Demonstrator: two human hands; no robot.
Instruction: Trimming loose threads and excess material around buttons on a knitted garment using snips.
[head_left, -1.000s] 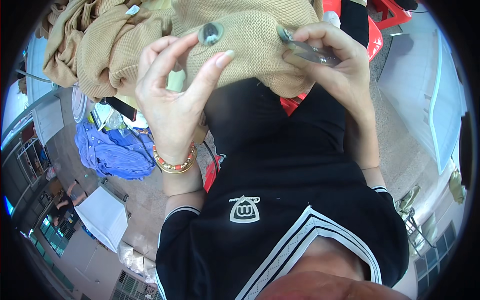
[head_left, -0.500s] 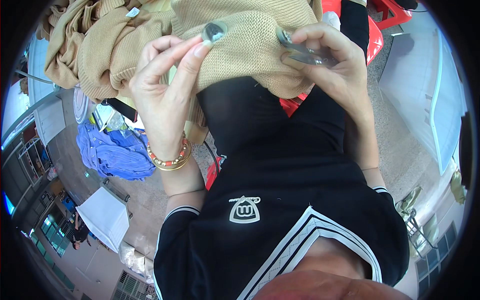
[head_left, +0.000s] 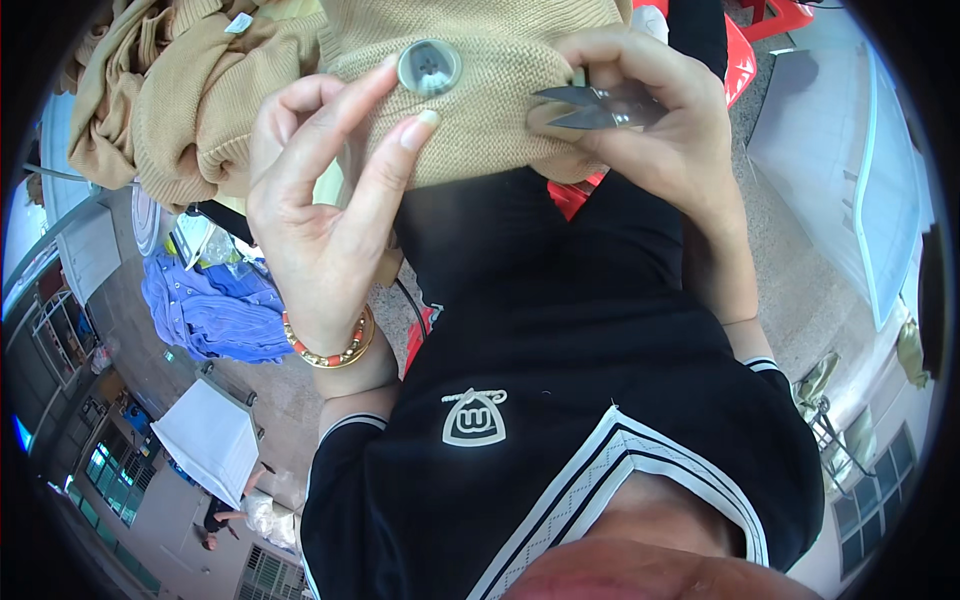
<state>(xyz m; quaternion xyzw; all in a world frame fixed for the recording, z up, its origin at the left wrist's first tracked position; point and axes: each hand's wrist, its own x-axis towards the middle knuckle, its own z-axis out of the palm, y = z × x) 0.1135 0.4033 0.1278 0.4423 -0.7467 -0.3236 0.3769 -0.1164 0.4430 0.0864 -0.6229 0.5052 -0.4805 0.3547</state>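
A round grey-green button (head_left: pixel 430 68) with a pale rim and a dark centre shows face-on in front of tan knitwear (head_left: pixel 470 135). My left hand (head_left: pixel 325 185) is beside it, index fingertip at the button's left edge and thumb apart below; I cannot tell whether the button rests on the knit. In my right hand (head_left: pixel 670 125) are small thread snips (head_left: pixel 600 106), held in the palm with their two pointed blades apart and aimed left. A shiny sliver, perhaps another button, shows at the right fingertips, mostly hidden. The knitwear lies across my lap.
More tan knit garments (head_left: pixel 190 110) are heaped at the far left. Below them lies a blue-purple garment pile (head_left: pixel 215 310). Red plastic stools (head_left: pixel 775 18) stand at the far right, and a white cart (head_left: pixel 208 440) at the left. A person (head_left: pixel 218 515) is in the background.
My left thumb and index finger have spread from their pinch on the button, which now faces me. The snips have shifted left and their blades show more. The right fingertips' button has become mostly hidden.
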